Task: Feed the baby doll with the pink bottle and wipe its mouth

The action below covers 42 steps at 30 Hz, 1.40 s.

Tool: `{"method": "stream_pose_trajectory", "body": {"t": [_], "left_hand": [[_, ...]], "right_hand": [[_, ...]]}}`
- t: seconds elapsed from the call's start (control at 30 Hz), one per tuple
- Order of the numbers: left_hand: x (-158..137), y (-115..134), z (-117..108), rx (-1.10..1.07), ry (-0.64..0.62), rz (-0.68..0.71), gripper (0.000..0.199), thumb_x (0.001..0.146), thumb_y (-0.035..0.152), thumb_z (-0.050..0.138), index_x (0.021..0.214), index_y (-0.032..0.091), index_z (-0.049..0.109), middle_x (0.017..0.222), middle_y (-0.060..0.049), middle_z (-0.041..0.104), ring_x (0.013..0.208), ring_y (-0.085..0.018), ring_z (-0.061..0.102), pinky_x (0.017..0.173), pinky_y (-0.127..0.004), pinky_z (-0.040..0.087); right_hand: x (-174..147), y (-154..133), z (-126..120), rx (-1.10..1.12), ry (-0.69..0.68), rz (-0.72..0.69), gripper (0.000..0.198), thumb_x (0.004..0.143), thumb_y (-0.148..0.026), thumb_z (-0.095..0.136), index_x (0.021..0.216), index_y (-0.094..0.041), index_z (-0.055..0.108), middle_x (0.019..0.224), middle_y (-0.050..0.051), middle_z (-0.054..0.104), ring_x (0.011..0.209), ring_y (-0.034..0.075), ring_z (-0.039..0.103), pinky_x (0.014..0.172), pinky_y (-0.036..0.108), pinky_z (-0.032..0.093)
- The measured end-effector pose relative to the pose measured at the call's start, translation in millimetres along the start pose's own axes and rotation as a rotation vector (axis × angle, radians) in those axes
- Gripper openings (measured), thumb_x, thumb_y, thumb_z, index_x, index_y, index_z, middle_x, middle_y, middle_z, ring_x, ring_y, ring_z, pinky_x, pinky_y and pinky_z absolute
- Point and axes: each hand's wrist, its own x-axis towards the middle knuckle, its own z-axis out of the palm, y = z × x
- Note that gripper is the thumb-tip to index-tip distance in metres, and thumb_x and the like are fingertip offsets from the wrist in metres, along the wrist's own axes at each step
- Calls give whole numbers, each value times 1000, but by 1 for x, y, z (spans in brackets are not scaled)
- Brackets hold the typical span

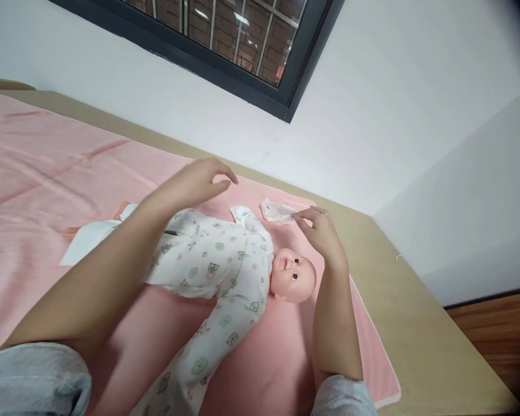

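Pink cloth (30,173) is spread on the table (394,300); pale lettering (297,202) by its far edge can't be read. Doll (234,260) is laid on the cloth, lower body partly hidden by L forearm (108,277), near sleeve (216,335) cut off at btm. Of the hands, L hand (234,184) is held above, thumb & fingers apart; R hand (295,217) is placed at clear plastic pkt (277,212), grip can't be told.
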Motion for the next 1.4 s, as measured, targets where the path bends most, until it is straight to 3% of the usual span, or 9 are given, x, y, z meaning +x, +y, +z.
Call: {"method": "stream_pose_trajectory", "body": {"t": [0.23, 0.43, 0.57, 0.67, 0.83, 1.0, 1.13, 1.27, 1.4], "left_hand": [[-5, -73, -34, -70, 202, -410, 52, 84, 43, 56, 127, 15, 63, 124, -8, 66, 108, -26, 63, 97, -41, 48], [-6, -118, -24, -9, -34, -678, 88, 80, 59, 67, 150, 17, 35, 140, -14, 54, 120, -31, 57, 102, -47, 43], [-5, -127, -16, -36, -172, -681, 100, 73, 53, 78, 152, 15, 30, 140, -18, 53, 121, -32, 57, 104, -43, 41], [-4, -129, -12, -52, -244, -657, 103, 70, 49, 80, 152, 14, 28, 139, -18, 54, 120, -32, 57, 102, -40, 43], [-5, -114, -13, -50, -293, -594, 71, 72, 35, 72, 136, 15, 50, 121, -12, 66, 120, -35, 58, 98, -39, 47], [-3, -108, -10, -29, -256, -569, 47, 68, 21, 68, 114, 19, 63, 109, -5, 70, 115, -34, 60, 96, -38, 48], [0, -128, 0, -27, -196, -539, 47, 63, 25, 69, 110, 24, 65, 112, -4, 71, 112, -33, 63, 91, -34, 50], [1, -147, 9, -11, -136, -548, 59, 59, 33, 70, 116, 26, 63, 116, -6, 70, 110, -33, 65, 89, -34, 49], [1, -150, 14, -10, -129, -549, 66, 56, 35, 68, 120, 24, 62, 115, -7, 71, 108, -33, 65, 87, -33, 49]], "right_hand": [[15, 59, 11, 138, 41, 294, 27, 80, -40, 58, 84, -19, 75, 97, 8, 75, 88, 24, 66, 79, 36, 50], [19, 84, 26, 291, 21, 354, 30, 70, -35, 63, 89, -15, 75, 86, 9, 74, 70, 18, 62, 64, 30, 46], [26, 91, 36, 356, 0, 334, 41, 70, -39, 67, 103, -16, 74, 71, 4, 70, 65, 17, 60, 66, 30, 47], [40, 96, 46, 421, 21, 276, 48, 69, -43, 70, 110, -18, 72, 77, 3, 71, 67, 16, 60, 72, 32, 49], [69, 99, 63, 603, -26, 258, 65, 67, -43, 74, 127, -19, 63, 89, 6, 73, 84, 21, 67, 88, 38, 52], [73, 100, 78, 640, -72, 335, 60, 67, -32, 73, 125, -16, 62, 131, 13, 62, 90, 20, 69, 91, 41, 56], [62, 108, 87, 595, 10, 338, 51, 72, -33, 65, 120, -15, 64, 140, 14, 56, 91, 17, 67, 84, 35, 59], [54, 127, 86, 520, 131, 393, 47, 74, -35, 57, 115, -13, 64, 130, 15, 63, 68, 12, 63, 74, 34, 58], [39, 149, 78, 338, 328, 371, 39, 77, -30, 45, 103, -12, 67, 115, 14, 69, 82, 19, 65, 89, 39, 51]]}}
